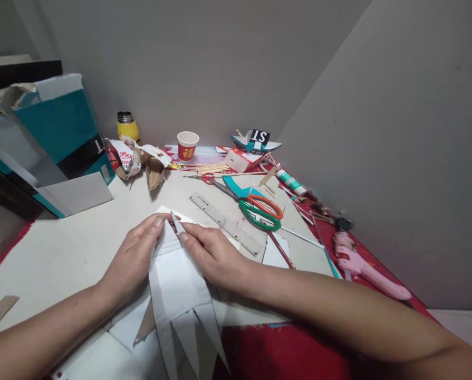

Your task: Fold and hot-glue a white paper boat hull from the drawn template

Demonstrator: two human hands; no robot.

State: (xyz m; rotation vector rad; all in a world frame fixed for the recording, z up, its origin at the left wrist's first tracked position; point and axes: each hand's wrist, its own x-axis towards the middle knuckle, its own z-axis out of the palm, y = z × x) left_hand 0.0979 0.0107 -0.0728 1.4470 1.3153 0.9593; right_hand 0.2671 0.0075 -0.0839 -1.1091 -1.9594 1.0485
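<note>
Head camera: single view, worn on the person's head, facing forward and down.
Left hand (131, 253) and right hand (218, 258): seen from above and the wearer's side, at close range, around mid-frame.
Left forearm (54, 322) and right forearm (338, 311): entering from the lower corners, nearest the lens.
Tabletop (81, 248): viewed obliquely from its near side.
Gray wall (204, 63): beyond the tabletop, filling the upper frame.

Arms (330, 298) fwd, hands (138, 243) close tog., fingers (191, 231) bent
</note>
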